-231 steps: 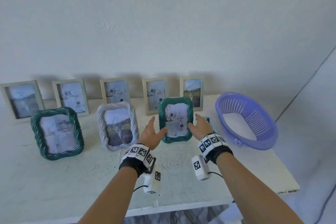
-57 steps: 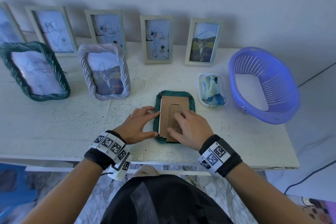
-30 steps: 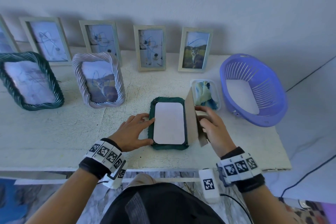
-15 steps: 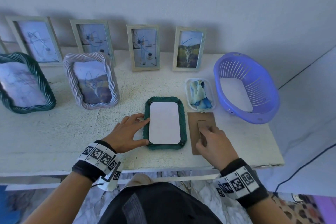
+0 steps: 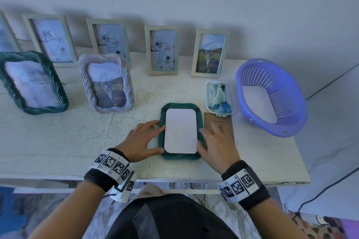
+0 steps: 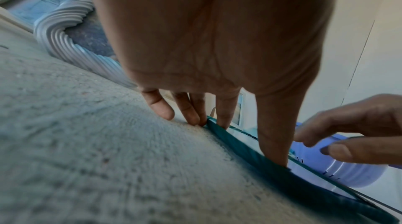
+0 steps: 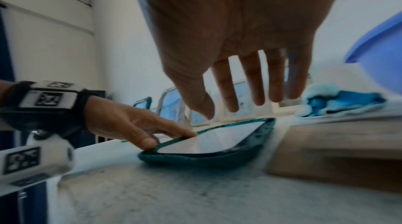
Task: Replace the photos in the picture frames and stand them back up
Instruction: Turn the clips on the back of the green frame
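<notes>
Steadying a dark green rope-pattern picture frame [image 5: 181, 158] lying face down at lower centre of the white table [image 5: 58, 137], I press my left hand's [image 5: 138, 142] straightened fingers and thumb against its left edge. My right hand [image 5: 218, 144] hovers over the frame's right edge, fingers spread and relaxed, holding nothing. A white photo back [image 5: 180, 133] shows inside the frame; the brown cardboard backing panel [image 5: 223, 120] lies just right of it.

Right hand [image 7: 239, 42] fingers spread above green frame [image 7: 206, 157]; left hand [image 7: 135, 124] touching rim.
</notes>
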A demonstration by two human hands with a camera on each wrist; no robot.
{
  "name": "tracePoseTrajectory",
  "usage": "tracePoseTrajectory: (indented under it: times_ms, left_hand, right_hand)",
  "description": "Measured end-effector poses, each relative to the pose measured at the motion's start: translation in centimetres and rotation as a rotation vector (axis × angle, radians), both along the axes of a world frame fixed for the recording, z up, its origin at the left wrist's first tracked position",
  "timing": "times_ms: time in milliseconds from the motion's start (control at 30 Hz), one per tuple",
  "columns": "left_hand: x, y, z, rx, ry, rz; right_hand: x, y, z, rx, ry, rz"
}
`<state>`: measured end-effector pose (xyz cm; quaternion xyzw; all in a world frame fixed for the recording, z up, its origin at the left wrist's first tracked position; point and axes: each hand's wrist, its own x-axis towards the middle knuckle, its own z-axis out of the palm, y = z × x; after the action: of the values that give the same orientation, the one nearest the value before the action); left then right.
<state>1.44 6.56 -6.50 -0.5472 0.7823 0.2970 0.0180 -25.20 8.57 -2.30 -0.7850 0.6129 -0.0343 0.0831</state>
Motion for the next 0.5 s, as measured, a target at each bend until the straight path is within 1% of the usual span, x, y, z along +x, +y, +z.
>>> tracePoseTrajectory:
  times_ms: [100, 167, 267, 333, 433, 500]
  left_hand:
    - [-0.2, 0.2, 0.3, 0.009, 0.001, 0.016]
    - [-0.3, 0.3, 0.3, 0.007, 0.003, 0.018]
    - [-0.3, 0.3, 0.3, 0.002, 0.007, 0.019]
    - [-0.2, 0.2, 0.2, 0.004, 0.005, 0.015]
    - [0.0, 0.2, 0.0, -0.005, 0.029, 0.018]
    - [0.0, 0.2, 0.0, -0.01, 0.035, 0.019]
  right_hand:
    - [2.0, 0.0, -0.6, 0.036, -0.056, 0.221]
    - [3.0, -0.3, -0.9, 0.1, -0.034, 0.287]
    - [3.7, -0.9, -1.0, 0.165, 0.049, 0.316]
    - [3.8, -1.1, -1.2, 0.148, 0.046, 0.317]
    - [3.7, -1.0, -1.6, 0.066, 0.057, 0.343]
    - [3.7, -0.8, -1.7, 0.046, 0.034, 0.342]
